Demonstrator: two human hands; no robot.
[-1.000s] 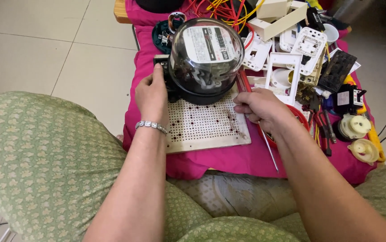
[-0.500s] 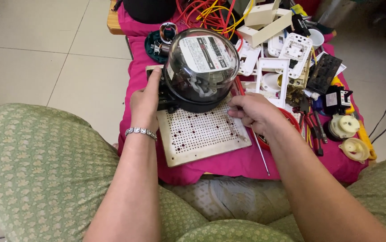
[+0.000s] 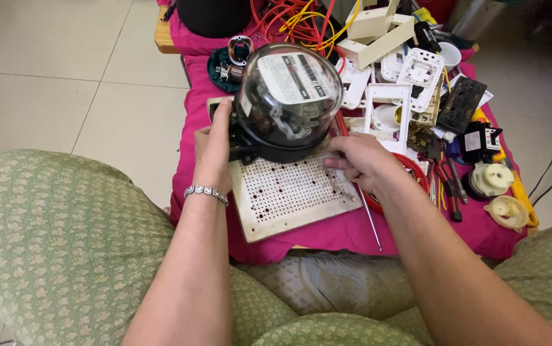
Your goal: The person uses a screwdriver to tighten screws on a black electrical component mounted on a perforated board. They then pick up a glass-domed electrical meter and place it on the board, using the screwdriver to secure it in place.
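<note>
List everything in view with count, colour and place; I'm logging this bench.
Meter: one, black base, clear dome, on the board.
Board: one, cream, perforated, on the cloth.
Cloth: one, pink, covering the table.
Wires: bundle, red and yellow, far edge.
Switch plates: several, white, right of meter.
Screwdriver: one, thin metal shaft, under right hand.
Bracelet: one, silver, left wrist.
Left hand: gripping meter base.
Right hand: beside meter, holding screwdriver.

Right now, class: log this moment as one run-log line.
left hand: steadies meter base | right hand: holds screwdriver | meter: on perforated board | parts: scattered on pink cloth
</note>
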